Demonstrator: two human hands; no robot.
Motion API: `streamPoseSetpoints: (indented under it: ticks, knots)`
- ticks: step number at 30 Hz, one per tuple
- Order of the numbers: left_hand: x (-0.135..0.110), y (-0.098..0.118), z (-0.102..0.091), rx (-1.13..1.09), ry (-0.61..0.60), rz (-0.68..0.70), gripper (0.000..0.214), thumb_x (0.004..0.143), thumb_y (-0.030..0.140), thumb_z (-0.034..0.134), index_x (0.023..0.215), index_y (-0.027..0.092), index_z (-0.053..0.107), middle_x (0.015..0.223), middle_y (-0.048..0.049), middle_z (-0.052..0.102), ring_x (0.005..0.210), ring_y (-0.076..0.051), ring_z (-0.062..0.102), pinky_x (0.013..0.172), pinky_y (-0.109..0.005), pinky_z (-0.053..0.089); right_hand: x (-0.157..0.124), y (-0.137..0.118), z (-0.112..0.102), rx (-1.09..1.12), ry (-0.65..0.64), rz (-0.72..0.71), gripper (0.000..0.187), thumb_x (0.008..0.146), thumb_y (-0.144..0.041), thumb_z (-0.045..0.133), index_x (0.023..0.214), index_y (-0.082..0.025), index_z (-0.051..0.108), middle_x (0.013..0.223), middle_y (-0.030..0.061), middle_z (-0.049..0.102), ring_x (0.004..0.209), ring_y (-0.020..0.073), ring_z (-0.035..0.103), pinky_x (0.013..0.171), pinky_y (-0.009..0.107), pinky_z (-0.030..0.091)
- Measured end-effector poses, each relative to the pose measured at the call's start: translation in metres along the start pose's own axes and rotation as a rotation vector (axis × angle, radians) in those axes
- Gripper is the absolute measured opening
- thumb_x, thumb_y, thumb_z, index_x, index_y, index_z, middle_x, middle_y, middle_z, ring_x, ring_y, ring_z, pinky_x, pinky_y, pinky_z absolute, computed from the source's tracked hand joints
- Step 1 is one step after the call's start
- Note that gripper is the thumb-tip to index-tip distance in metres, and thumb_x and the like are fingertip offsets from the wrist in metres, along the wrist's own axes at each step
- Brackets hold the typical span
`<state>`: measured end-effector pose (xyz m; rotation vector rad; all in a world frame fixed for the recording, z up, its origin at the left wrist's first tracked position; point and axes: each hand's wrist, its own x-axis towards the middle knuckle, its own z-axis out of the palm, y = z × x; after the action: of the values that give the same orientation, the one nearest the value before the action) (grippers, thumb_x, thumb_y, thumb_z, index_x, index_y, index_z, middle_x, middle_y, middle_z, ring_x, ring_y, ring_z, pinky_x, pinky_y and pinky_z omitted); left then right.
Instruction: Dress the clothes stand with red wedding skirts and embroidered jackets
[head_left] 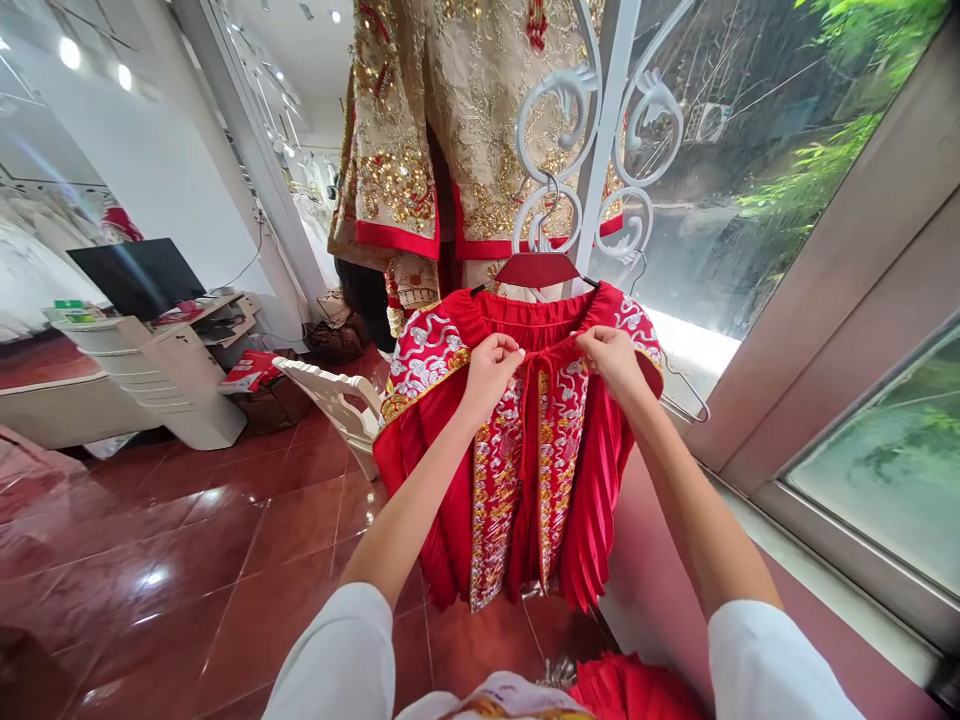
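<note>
A red pleated cape-like garment [596,480] with silver and gold embroidery hangs in front of me on a red hanger [538,268]. At its neckline a thin red tie cord [551,353] is knotted, and its ends dangle down the front opening. My left hand [491,372] pinches the cord on the left side of the neckline, fingertips pressed together. On the other side, my right hand [609,360] pinches the cord between thumb and forefinger. Just what lies between the fingertips is partly hidden.
Behind hangs a gold-beaded cream robe [487,130] with red trim, beside a white scrolled metal stand [559,110]. An empty wire hanger [686,390] is at right by the window [712,180]. A white chair [330,400] and a desk [180,380] stand left. Red fabric [637,690] lies below.
</note>
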<state>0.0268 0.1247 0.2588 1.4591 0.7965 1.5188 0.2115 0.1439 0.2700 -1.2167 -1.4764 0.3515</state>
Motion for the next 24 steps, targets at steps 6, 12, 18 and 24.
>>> streamPoseSetpoints:
  ticks: [6, 12, 18, 24]
  knots:
    - [0.006, 0.002, -0.016, 0.101, 0.018, 0.029, 0.017, 0.070, 0.017, 0.059, 0.075, 0.020, 0.044, 0.048, 0.0100, 0.041, 0.035, -0.005, 0.033, 0.039, -0.019, 0.027, -0.009, 0.010, -0.002, -0.653, 0.162, -0.211, 0.014, 0.073, -0.016, 0.048, 0.059, -0.017, 0.047, 0.058, 0.0030, 0.050, 0.052, 0.0121, 0.038, 0.052, 0.027, 0.019]
    - [0.003, -0.001, -0.026, 0.513, 0.096, 0.278, 0.019, 0.075, 0.018, 0.057, 0.065, 0.019, 0.041, 0.049, 0.0079, 0.039, 0.043, -0.006, 0.034, 0.046, -0.019, 0.028, -0.007, 0.018, -0.001, -0.956, 0.174, -0.249, 0.016, 0.082, -0.020, 0.044, 0.075, -0.016, 0.058, 0.074, 0.0082, 0.060, 0.058, 0.0141, 0.046, 0.052, 0.029, 0.014]
    - [-0.004, 0.012, -0.041, 0.850, 0.037, 0.559, 0.008, 0.083, 0.023, 0.053, 0.078, 0.018, 0.055, 0.066, 0.0012, 0.057, 0.056, -0.010, 0.051, 0.059, -0.023, 0.043, -0.003, 0.027, -0.022, -0.761, -0.159, -0.407, 0.018, 0.085, -0.025, 0.047, 0.077, -0.017, 0.062, 0.073, 0.0066, 0.063, 0.061, 0.0159, 0.053, 0.052, 0.027, 0.028]
    - [0.020, 0.051, -0.074, 1.383, -0.002, 0.767, 0.033, 0.084, 0.024, 0.055, 0.117, 0.022, 0.058, 0.128, -0.0105, 0.053, 0.118, -0.028, 0.047, 0.101, -0.046, 0.036, 0.043, 0.032, -0.056, -0.491, 0.016, -0.647, 0.038, 0.081, -0.034, 0.057, 0.116, -0.019, 0.057, 0.116, 0.0122, 0.060, 0.104, 0.0273, 0.054, 0.088, 0.043, 0.042]
